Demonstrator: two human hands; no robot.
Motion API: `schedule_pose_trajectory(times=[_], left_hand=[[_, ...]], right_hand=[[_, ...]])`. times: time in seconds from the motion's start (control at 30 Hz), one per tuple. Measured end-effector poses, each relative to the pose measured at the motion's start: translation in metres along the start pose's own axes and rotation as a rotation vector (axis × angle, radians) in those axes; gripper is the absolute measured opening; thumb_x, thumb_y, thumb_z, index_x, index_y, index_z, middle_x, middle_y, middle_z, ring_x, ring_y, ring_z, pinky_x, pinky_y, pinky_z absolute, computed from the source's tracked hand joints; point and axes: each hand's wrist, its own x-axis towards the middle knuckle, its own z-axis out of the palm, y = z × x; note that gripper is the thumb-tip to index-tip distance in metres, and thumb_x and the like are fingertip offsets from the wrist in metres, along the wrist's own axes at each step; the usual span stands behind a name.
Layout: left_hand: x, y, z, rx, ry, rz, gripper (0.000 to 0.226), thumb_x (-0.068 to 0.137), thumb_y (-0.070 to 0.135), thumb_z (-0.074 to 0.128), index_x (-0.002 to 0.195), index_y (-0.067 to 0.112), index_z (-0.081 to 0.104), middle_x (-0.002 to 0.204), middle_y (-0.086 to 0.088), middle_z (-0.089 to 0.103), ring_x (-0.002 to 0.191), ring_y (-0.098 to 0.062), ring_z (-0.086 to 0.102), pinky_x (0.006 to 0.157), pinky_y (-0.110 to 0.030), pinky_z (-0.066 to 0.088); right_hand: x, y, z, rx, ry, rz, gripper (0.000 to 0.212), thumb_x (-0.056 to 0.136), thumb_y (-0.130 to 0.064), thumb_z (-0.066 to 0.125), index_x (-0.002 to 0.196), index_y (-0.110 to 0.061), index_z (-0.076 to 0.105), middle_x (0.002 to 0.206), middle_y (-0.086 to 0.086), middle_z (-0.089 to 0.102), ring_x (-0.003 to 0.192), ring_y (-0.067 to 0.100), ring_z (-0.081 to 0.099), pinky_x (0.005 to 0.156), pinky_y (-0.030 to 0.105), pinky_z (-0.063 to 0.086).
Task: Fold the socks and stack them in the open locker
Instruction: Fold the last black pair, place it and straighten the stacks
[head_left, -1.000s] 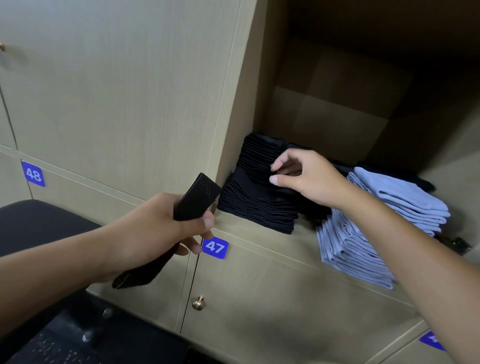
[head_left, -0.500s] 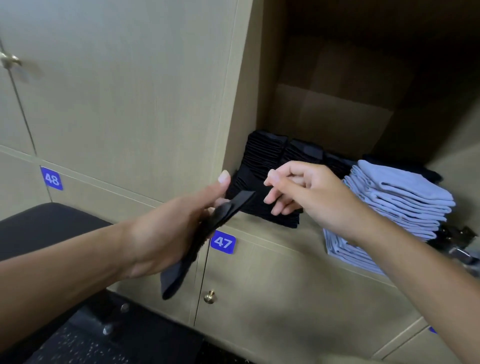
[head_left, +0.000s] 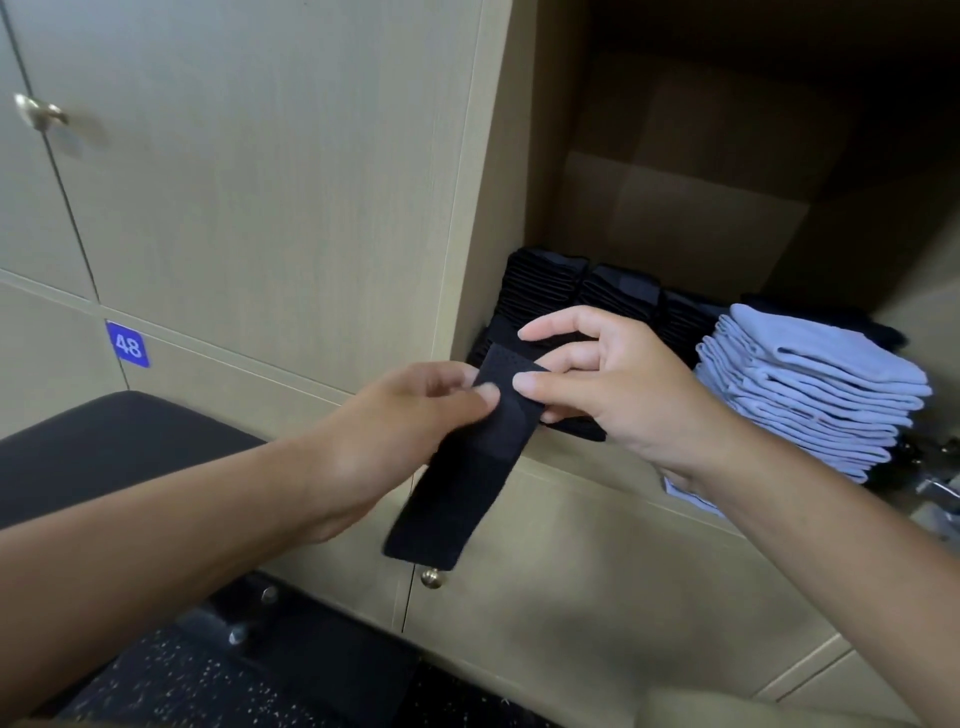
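Note:
A black sock (head_left: 462, 478) hangs flat in front of the open locker (head_left: 675, 208). My left hand (head_left: 400, 421) pinches its upper left edge between thumb and fingers. My right hand (head_left: 608, 379) pinches the upper right edge, thumb on top, other fingers spread above. Behind the hands, stacks of folded black socks (head_left: 571, 291) stand at the locker's left side. A stack of folded light blue socks (head_left: 810, 395) sits to their right, with dark ones behind it.
Closed locker doors with brass knobs (head_left: 39, 111) fill the left wall; a blue tag reads 48 (head_left: 127, 344). A black padded bench (head_left: 114, 447) stands at lower left over a dark speckled floor. Another knob (head_left: 430, 577) is below the sock. Metal hardware (head_left: 935, 467) shows at the far right.
My right hand left the black stack and came to the sock. The left hand raised the sock and turned it flat, and both hands now hold its top end.

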Motion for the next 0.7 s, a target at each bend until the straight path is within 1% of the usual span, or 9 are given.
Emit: schedule_pose_trajectory(times=[0.07, 0.2, 0.27, 0.33, 0.43, 0.47, 0.53, 0.63, 0.7], left_hand=[[0.001, 0.0, -0.002, 0.166, 0.035, 0.058, 0.027, 0.099, 0.024, 0.063, 0.107, -0.001, 0.068, 0.082, -0.004, 0.062, 0.07, -0.005, 0.056, 0.063, -0.011, 0.043], [0.001, 0.001, -0.003, 0.275, 0.081, 0.096, 0.025, 0.089, 0.021, 0.076, 0.094, 0.0, 0.063, 0.072, -0.007, 0.065, 0.065, -0.013, 0.06, 0.064, -0.021, 0.048], [0.0, 0.001, -0.002, 0.222, 0.108, 0.068, 0.024, 0.089, 0.017, 0.077, 0.086, 0.003, 0.058, 0.071, -0.01, 0.064, 0.065, -0.018, 0.066, 0.065, -0.026, 0.053], [-0.001, 0.002, -0.001, 0.143, 0.126, 0.024, 0.023, 0.089, 0.013, 0.076, 0.083, 0.005, 0.056, 0.073, -0.014, 0.063, 0.066, -0.023, 0.068, 0.066, -0.028, 0.057], [-0.001, 0.001, -0.002, 0.01, 0.149, -0.056, 0.026, 0.09, 0.009, 0.074, 0.103, -0.008, 0.06, 0.077, -0.017, 0.065, 0.067, -0.023, 0.069, 0.066, -0.028, 0.059], [-0.001, 0.001, -0.002, -0.04, 0.161, -0.08, 0.03, 0.091, 0.009, 0.073, 0.11, -0.01, 0.059, 0.081, -0.018, 0.065, 0.067, -0.023, 0.069, 0.066, -0.027, 0.059], [-0.002, 0.002, 0.0, -0.133, 0.184, -0.11, 0.027, 0.091, 0.008, 0.072, 0.112, -0.007, 0.061, 0.089, -0.018, 0.068, 0.07, -0.021, 0.071, 0.068, -0.026, 0.06], [-0.002, 0.004, 0.005, -0.267, 0.22, -0.123, 0.007, 0.093, 0.006, 0.069, 0.099, 0.004, 0.066, 0.082, -0.011, 0.074, 0.076, -0.022, 0.075, 0.075, -0.028, 0.062], [-0.001, 0.006, 0.009, -0.335, 0.231, -0.121, 0.003, 0.093, 0.004, 0.068, 0.093, 0.007, 0.067, 0.078, -0.007, 0.074, 0.076, -0.021, 0.075, 0.075, -0.027, 0.062]], right_hand=[[0.0, 0.0, -0.002, 0.01, 0.02, -0.028, 0.033, 0.085, -0.01, 0.078, 0.114, -0.02, 0.067, 0.078, 0.0, 0.074, 0.07, 0.012, 0.068, 0.075, 0.024, 0.06], [-0.001, -0.001, 0.0, 0.044, 0.053, -0.069, 0.033, 0.085, -0.008, 0.078, 0.114, -0.018, 0.066, 0.083, 0.003, 0.076, 0.07, 0.011, 0.07, 0.067, 0.016, 0.054], [-0.001, 0.001, 0.001, 0.022, 0.082, -0.091, 0.031, 0.086, -0.011, 0.078, 0.112, -0.02, 0.066, 0.085, -0.001, 0.076, 0.072, 0.011, 0.071, 0.07, 0.02, 0.055], [0.0, 0.004, 0.001, -0.053, 0.109, -0.109, 0.027, 0.087, -0.019, 0.077, 0.111, -0.025, 0.065, 0.09, -0.006, 0.077, 0.08, 0.011, 0.072, 0.081, 0.031, 0.059], [-0.001, 0.007, 0.002, -0.109, 0.109, -0.092, 0.023, 0.087, -0.029, 0.075, 0.106, -0.028, 0.06, 0.096, -0.012, 0.076, 0.083, 0.007, 0.071, 0.093, 0.042, 0.057], [-0.001, 0.007, 0.003, -0.127, 0.086, -0.08, 0.023, 0.086, -0.033, 0.075, 0.103, -0.029, 0.059, 0.098, -0.013, 0.075, 0.083, 0.007, 0.071, 0.093, 0.043, 0.056], [-0.003, 0.008, 0.004, -0.218, 0.012, -0.056, 0.025, 0.083, -0.041, 0.076, 0.098, -0.029, 0.059, 0.101, -0.013, 0.072, 0.084, 0.006, 0.07, 0.093, 0.043, 0.056], [-0.008, 0.007, 0.008, -0.362, -0.097, -0.027, 0.036, 0.075, -0.052, 0.08, 0.095, -0.031, 0.059, 0.097, -0.013, 0.067, 0.084, 0.006, 0.067, 0.088, 0.037, 0.056], [-0.01, 0.007, 0.009, -0.396, -0.121, -0.027, 0.044, 0.07, -0.059, 0.082, 0.094, -0.034, 0.056, 0.093, -0.008, 0.066, 0.079, 0.008, 0.061, 0.084, 0.04, 0.055]])
